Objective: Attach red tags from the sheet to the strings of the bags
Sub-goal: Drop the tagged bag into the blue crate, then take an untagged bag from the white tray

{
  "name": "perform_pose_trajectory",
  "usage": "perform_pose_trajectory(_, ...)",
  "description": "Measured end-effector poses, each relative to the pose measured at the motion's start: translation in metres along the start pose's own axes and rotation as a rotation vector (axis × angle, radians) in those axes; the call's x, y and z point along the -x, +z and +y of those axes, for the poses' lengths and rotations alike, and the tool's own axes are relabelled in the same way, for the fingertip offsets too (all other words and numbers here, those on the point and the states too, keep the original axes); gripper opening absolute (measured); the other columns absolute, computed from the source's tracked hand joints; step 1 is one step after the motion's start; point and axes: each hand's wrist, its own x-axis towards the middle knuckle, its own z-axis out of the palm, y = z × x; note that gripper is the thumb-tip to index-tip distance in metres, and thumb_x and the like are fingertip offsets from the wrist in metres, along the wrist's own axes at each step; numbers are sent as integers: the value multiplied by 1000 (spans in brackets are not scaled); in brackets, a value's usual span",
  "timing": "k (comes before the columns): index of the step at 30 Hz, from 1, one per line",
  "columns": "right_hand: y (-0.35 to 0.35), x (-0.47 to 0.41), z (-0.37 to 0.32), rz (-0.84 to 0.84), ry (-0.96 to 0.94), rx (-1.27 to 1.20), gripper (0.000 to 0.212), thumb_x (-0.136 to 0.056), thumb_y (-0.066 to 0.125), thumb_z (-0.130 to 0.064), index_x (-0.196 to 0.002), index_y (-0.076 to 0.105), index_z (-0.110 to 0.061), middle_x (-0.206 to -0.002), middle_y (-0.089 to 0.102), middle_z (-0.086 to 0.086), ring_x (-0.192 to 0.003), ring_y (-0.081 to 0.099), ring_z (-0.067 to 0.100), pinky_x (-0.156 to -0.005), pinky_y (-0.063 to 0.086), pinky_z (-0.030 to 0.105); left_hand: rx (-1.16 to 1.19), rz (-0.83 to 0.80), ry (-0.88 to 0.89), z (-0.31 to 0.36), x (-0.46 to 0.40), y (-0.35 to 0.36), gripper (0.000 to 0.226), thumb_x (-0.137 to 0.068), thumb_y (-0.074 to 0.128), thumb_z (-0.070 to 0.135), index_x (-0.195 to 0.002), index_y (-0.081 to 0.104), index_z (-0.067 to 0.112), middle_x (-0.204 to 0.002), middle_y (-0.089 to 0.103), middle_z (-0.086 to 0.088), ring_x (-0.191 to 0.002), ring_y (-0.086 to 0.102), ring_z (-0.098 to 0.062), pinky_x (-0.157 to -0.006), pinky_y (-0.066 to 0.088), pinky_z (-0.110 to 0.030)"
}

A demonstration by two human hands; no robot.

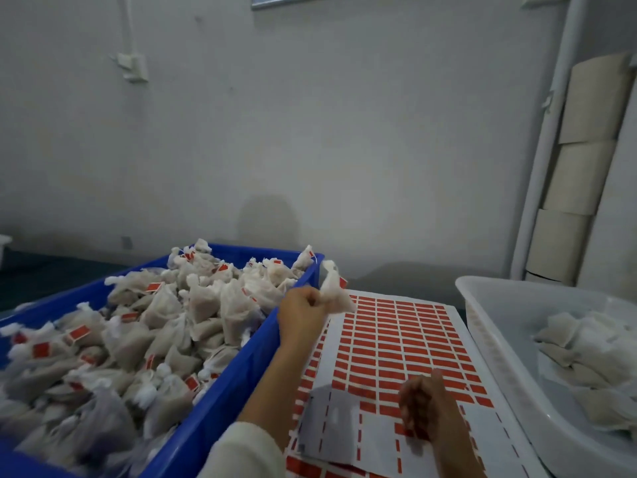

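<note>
My left hand (301, 310) grips a small white mesh bag (335, 294) with a red tag at its top, held above the blue crate's right rim. My right hand (422, 405) hovers blurred over the near part of the sheet of red tags (403, 336), its fingers loosely curled; whether it pinches a tag I cannot tell. The sheet lies flat between the two containers, with bare backing where tags are gone near my right hand.
The blue crate (224, 391) on the left is heaped with several tagged bags (165, 315). A white tub (489, 339) on the right holds several untagged bags (586, 350). A grey wall is behind; stacked paper rolls (582, 160) lean at the right.
</note>
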Motion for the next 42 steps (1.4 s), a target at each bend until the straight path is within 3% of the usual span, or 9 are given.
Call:
perform_pose_trajectory(7, 2, 11, -15, -90, 18, 53, 69, -100, 32, -27, -44, 60, -1, -46, 59, 17, -36, 52, 22, -41, 45, 21, -91, 249, -190, -1, -74, -32, 18, -93, 52, 20, -100, 63, 9, -100, 66, -9, -80, 60, -19, -68, 47, -27)
perform_pose_trajectory(10, 5, 15, -18, -121, -33, 39, 61, -101, 29, -28, -58, 57, 4, -45, 57, 13, -36, 52, 18, -40, 45, 20, -190, 247, -245, -16, -88, -43, 23, -93, 50, 17, -105, 62, 3, -103, 64, -16, -92, 60, -31, -83, 51, -40)
perform_pose_trajectory(14, 2, 19, -18, -142, -168, -28, 48, -100, 31, -15, -61, 53, 1, -46, 59, 7, -39, 55, 15, -40, 47, 18, -295, 232, -231, -24, -99, -47, 20, -89, 59, 18, -99, 65, 2, -99, 66, -16, -90, 61, -29, -83, 50, -39)
perform_pose_trajectory(19, 6, 23, -20, -146, -162, -4, 49, -99, 31, -15, -59, 53, 1, -45, 58, 7, -38, 54, 14, -40, 45, 17, -566, 178, -312, -23, -94, -44, 35, -89, 56, 22, -119, 50, 4, -113, 58, -17, -100, 57, -29, -87, 49, -37)
perform_pose_trajectory(23, 7, 25, -26, -156, -92, 106, 46, -100, 32, -18, -64, 54, 2, -43, 56, 4, -32, 51, 9, -39, 44, 15, -644, 259, -133, -1, -93, -35, 49, -86, 60, 16, -128, 40, 2, -130, 46, -19, -119, 43, -33, -92, 43, -38)
perform_pose_trajectory(28, 12, 30, -21, -57, -80, 175, 42, -100, 35, -20, -66, 54, -4, -46, 56, 1, -37, 51, 7, -43, 45, 15, -310, 140, 44, 48, -48, 17, 17, -91, 51, 15, -106, 58, 12, -102, 60, -9, -94, 55, -24, -75, 47, -37)
perform_pose_trajectory(31, 13, 37, -11, 14, -237, 148, 32, -99, 36, -25, -81, 58, -8, -72, 65, 6, -63, 64, 15, -62, 54, 20, -283, 3, 43, 53, -5, 50, 7, -91, 52, 13, -95, 57, 13, -78, 56, 0, -68, 53, -11, -62, 41, -26)
perform_pose_trajectory(34, 12, 35, -4, 62, -255, 148, 23, -99, 35, -28, -90, 56, -22, -92, 66, -7, -84, 65, 9, -73, 52, 14, -37, -50, 5, 33, 29, 71, 11, -90, 55, 25, -82, 59, 20, -74, 64, 4, -65, 63, -12, -64, 53, -31)
perform_pose_trajectory(42, 9, 34, -6, 123, -295, 107, 28, -98, 41, -27, -77, 57, -17, -60, 54, -3, -45, 48, 3, -46, 43, 13, -151, -193, -24, -41, 69, 102, 6, -91, 55, 22, -87, 60, 23, -86, 64, 3, -71, 57, -8, -63, 45, -20)
